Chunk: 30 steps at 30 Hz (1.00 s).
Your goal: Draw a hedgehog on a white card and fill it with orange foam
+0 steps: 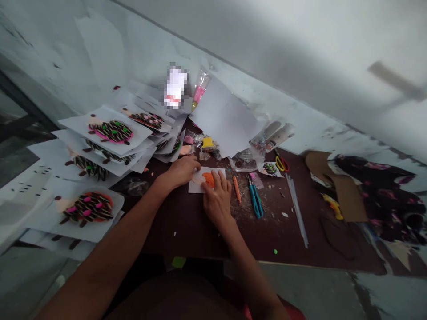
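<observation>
A small white card (194, 188) lies flat on the dark table in front of me. On it are a flat patch of orange clay (208, 178) and, to its left, a pale peach clay shape (197, 178). My right hand (218, 200) rests over the card's right part, fingers stretched out and touching the orange clay. At the card's upper left corner, my left hand (184, 171) has its fingers bent together on the edge; its fingertips are partly hidden. Beside my right hand lie an orange pen-shaped tool (236, 190) and blue-handled scissors or pliers (256, 202).
Stacked sheets with clay hedgehogs (111, 131) fill the left side. Behind stand a blurred-out phone (175, 86) and a large white sheet (223, 115). Clay packets (207, 142), red-yellow scissors (282, 162), glue sticks (296, 211) and a yellow glue gun (332, 206) lie around.
</observation>
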{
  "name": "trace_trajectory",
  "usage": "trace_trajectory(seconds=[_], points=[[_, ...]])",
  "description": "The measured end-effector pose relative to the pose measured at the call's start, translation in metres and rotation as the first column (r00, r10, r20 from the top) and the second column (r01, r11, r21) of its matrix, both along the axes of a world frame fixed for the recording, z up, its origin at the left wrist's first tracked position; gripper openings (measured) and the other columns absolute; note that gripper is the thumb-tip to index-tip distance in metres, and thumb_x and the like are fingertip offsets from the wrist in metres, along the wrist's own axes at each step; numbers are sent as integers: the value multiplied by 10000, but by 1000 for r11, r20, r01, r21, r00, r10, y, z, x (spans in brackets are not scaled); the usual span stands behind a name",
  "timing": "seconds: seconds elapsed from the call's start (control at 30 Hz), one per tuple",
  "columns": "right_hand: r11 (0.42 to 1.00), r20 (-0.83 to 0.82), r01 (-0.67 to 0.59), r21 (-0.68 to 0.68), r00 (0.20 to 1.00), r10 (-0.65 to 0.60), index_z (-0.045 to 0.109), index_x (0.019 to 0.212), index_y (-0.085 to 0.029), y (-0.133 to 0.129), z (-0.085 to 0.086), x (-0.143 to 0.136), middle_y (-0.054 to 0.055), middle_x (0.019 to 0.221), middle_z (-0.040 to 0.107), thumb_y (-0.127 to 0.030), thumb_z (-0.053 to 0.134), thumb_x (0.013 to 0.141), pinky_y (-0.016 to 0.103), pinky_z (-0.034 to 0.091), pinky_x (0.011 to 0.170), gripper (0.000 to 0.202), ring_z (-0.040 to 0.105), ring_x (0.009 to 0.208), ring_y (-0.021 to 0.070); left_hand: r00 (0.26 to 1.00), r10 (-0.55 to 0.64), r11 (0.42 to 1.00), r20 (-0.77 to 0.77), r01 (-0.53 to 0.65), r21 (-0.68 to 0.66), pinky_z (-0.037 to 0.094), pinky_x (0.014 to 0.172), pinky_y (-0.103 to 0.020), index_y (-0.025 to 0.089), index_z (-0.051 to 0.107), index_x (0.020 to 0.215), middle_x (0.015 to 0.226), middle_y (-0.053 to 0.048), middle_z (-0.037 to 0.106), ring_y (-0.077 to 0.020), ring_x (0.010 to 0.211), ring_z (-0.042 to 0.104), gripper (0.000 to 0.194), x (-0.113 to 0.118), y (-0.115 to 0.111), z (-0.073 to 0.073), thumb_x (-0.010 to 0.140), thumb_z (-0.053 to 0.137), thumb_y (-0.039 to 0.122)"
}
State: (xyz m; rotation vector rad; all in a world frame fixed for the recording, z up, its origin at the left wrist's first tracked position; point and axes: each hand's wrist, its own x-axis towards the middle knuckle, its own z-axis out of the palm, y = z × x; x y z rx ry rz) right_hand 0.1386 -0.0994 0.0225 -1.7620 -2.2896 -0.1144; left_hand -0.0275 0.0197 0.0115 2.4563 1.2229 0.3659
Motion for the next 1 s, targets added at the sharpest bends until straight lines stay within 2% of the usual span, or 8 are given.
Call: trace_trajectory(seconds=[0.33, 0.5, 0.67, 1.0], points=[[999, -18, -2, -49, 1000, 1, 660, 1197, -199, -6, -6, -6, 140, 1556, 427, -127, 590, 842, 505, 237, 1146, 369, 272, 1485, 332, 1000, -5, 1000, 7, 5, -9, 512, 835, -289, 212, 763, 1018, 1062, -88, 688, -230, 1026, 625, 352, -2, -2, 4, 813, 518, 64], [1000, -31, -15, -8, 999, 14, 664, 1198, -240, -11, -8, -1, 110, 1564, 421, -110, 583, 832, 510, 246, 1150, 397, 253, 1498, 313, 1000, -1, 1000, 22, 2, -20, 502, 886, -306, 227, 768, 1003, 1064, -77, 689, -232, 1032, 626, 359, -1, -1, 2, 796, 537, 46], [999, -46, 35, 38, 998, -33, 671, 1216, -231, -12, -8, 2, 119, 1562, 419, -109, 603, 816, 507, 234, 1166, 423, 265, 1492, 319, 1000, 8, 1000, 6, -8, -27, 494, 865, -311, 233, 774, 994, 1055, -80, 675, -240, 1030, 624, 374, 1, -2, 3, 792, 538, 27], [998, -12, 55, -40, 998, -55, 684, 1188, -198, -4, -1, -2, 161, 1587, 377, -147, 610, 841, 526, 214, 1163, 358, 250, 1495, 359, 1000, -2, 999, 9, 2, -38, 485, 823, -283, 245, 780, 1009, 1033, -68, 674, -222, 1004, 621, 407, 0, -4, 6, 783, 530, 16]])
